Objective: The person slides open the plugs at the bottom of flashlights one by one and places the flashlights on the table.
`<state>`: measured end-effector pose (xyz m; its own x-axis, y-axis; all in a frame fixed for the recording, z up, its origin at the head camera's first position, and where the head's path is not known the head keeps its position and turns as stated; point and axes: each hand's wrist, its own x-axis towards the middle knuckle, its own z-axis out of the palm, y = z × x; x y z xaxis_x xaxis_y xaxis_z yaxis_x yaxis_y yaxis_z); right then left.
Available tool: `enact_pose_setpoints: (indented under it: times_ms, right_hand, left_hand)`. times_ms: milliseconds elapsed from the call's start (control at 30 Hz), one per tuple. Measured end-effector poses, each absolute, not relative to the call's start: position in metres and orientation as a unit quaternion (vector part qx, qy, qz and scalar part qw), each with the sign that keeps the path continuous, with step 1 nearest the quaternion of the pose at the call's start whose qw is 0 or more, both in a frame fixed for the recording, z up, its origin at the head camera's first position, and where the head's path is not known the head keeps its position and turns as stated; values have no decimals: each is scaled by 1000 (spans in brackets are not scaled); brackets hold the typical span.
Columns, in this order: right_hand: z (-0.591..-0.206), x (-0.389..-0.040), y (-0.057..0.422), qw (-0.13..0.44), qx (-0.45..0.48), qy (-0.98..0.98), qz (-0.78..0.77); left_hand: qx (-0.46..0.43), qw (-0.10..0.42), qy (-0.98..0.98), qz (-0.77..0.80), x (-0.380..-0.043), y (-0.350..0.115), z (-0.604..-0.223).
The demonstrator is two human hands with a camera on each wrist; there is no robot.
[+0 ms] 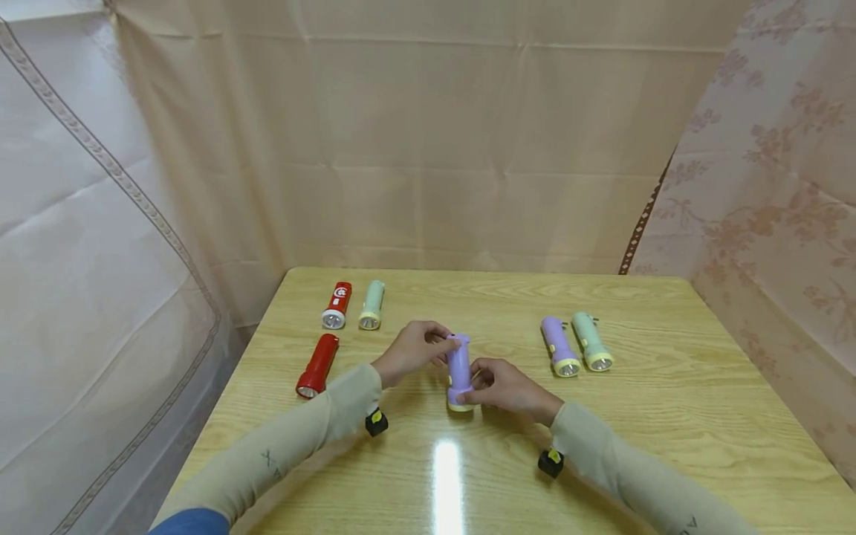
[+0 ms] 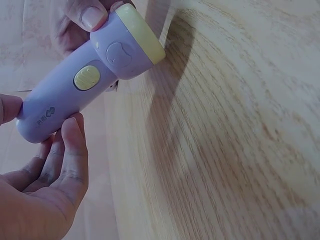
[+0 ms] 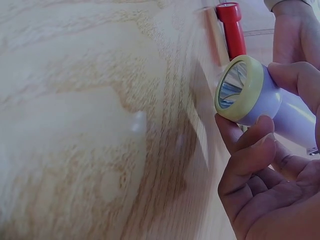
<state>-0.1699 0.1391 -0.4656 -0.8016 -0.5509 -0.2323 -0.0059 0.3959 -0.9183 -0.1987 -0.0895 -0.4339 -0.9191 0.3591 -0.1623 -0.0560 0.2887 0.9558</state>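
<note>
A purple flashlight [image 1: 458, 369] with a pale yellow rim is held between both hands over the middle of the table. My left hand [image 1: 413, 351] pinches its tail end between thumb and fingers. Near the lamp end, my right hand [image 1: 513, 388] grips it, with the thumb on the purple head. The left wrist view shows the yellow switch [image 2: 87, 77] on the flashlight's side. In the right wrist view the reflector [image 3: 233, 86] faces out past the fingers, and its lamp looks unlit.
On the left lie a red flashlight with a white rim [image 1: 339, 301], a mint green flashlight [image 1: 372, 303] and an all-red flashlight [image 1: 319, 365]. A second purple flashlight [image 1: 558, 344] and another mint one [image 1: 591, 340] lie right. Cloth curtains [image 1: 428, 148] surround the wooden table [image 1: 669, 416].
</note>
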Motion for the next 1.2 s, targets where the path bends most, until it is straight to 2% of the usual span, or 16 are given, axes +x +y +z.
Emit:
enact_pose_setpoints:
  times_ms: [500, 800, 1200]
  right_hand:
    - [-470, -168, 139, 260, -171, 798, -516]
    - [-473, -167, 140, 243, -185, 805, -509]
    - [-476, -160, 139, 212, -213, 816, -493]
  left_hand:
    - [100, 174, 783, 589, -196, -91, -440]
    - [110, 153, 795, 577, -189, -91, -442]
    - [194, 106, 801, 557, -172, -96, -443]
